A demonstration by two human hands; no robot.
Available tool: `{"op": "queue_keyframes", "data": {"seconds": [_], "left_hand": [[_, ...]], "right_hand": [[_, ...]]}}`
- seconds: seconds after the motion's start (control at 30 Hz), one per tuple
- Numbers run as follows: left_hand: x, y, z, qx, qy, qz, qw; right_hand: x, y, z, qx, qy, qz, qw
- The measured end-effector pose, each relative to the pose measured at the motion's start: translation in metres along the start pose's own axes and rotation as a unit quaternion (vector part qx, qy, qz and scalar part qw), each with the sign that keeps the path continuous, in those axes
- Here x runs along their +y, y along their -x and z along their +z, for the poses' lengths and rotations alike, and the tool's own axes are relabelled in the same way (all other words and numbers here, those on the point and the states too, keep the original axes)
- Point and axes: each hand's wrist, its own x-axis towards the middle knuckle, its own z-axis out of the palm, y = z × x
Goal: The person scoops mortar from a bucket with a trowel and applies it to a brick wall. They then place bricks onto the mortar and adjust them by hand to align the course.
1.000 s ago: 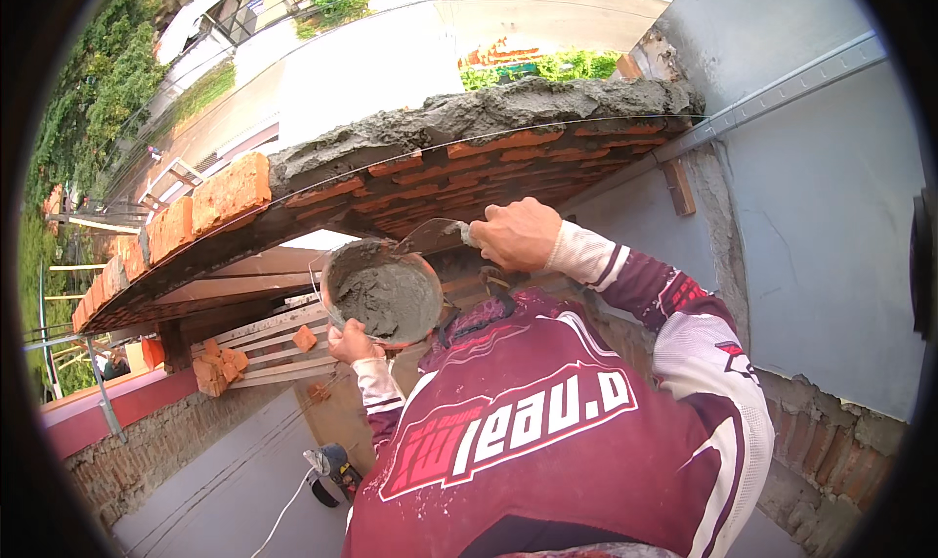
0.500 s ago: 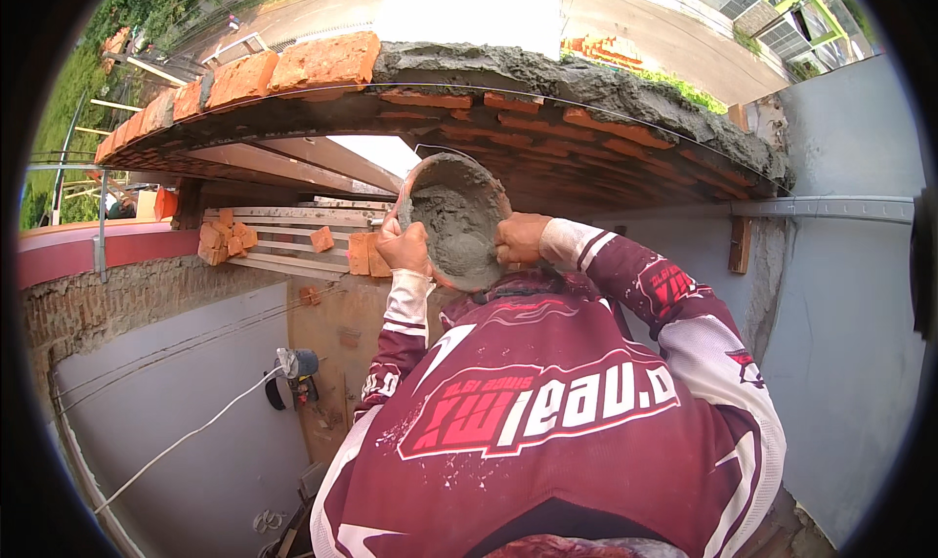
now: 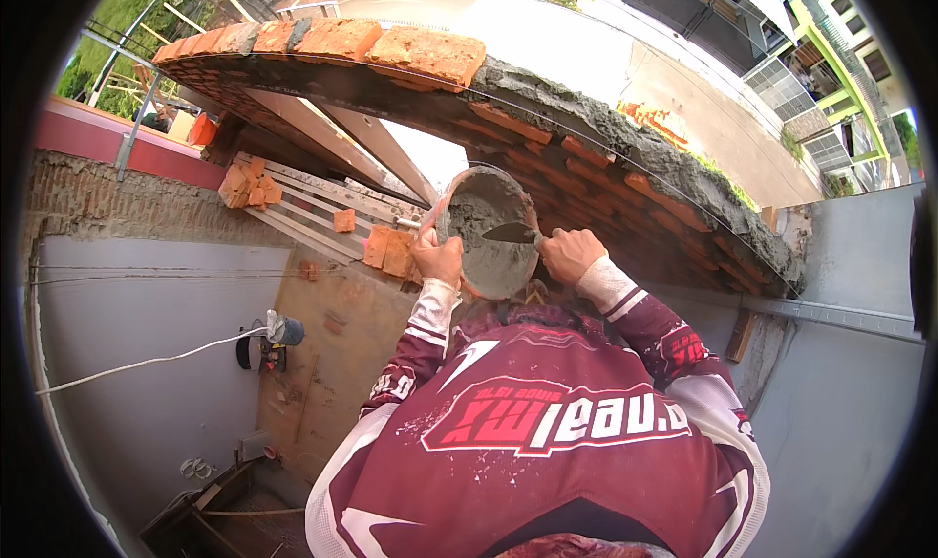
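A round bucket (image 3: 525, 193) of grey wet mortar (image 3: 489, 273) is tilted toward me beside the brick wall. Closed over its left rim, my left hand (image 3: 439, 258) steadies it with the thumb on the inside. My right hand (image 3: 572, 255) is wrapped round the handle of a trowel (image 3: 510, 233), whose dark pointed blade lies over the mortar inside the bucket. Just beyond the bucket runs the curved brick wall; its top carries a bed of rough mortar (image 3: 625, 133) on the right and laid orange bricks (image 3: 427, 54) on the left.
A thin string (image 3: 567, 128) is stretched along the wall's near side. Loose bricks (image 3: 391, 249) rest on wooden planks (image 3: 311, 202) to the left. Lower down, a small dark pail (image 3: 284, 329) is by a white cord. A metal channel (image 3: 831, 315) runs along the grey wall at right.
My view has turned, shifting the wall and planks. The right hand has drawn back to the right from the mortar, and the trowel blade now shows. The left hand still grips the bucket.
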Motion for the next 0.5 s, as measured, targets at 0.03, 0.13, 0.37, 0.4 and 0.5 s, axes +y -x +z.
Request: {"op": "queue_keyframes", "data": {"seconds": [0.03,0.13,0.37,0.4,0.5], "left_hand": [[-0.002,-0.001,0.000,-0.006,0.028,0.014,1.000],[-0.009,0.001,-0.005,0.016,0.045,0.025,0.999],[-0.012,0.000,-0.029,0.055,0.120,-0.043,0.990],[-0.012,0.001,-0.036,0.068,0.136,-0.054,0.987],[-0.016,0.003,-0.047,0.111,0.142,-0.078,0.981]], "right_hand": [[-0.004,-0.005,-0.002,-0.032,-0.019,0.022,0.999],[-0.022,-0.017,0.001,-0.107,-0.142,-0.025,0.984],[-0.008,-0.009,0.003,-0.175,-0.500,-0.013,0.848],[-0.003,-0.006,-0.004,-0.172,-0.509,-0.003,0.844],[0.009,0.004,-0.037,-0.151,-0.493,0.009,0.857]]}}
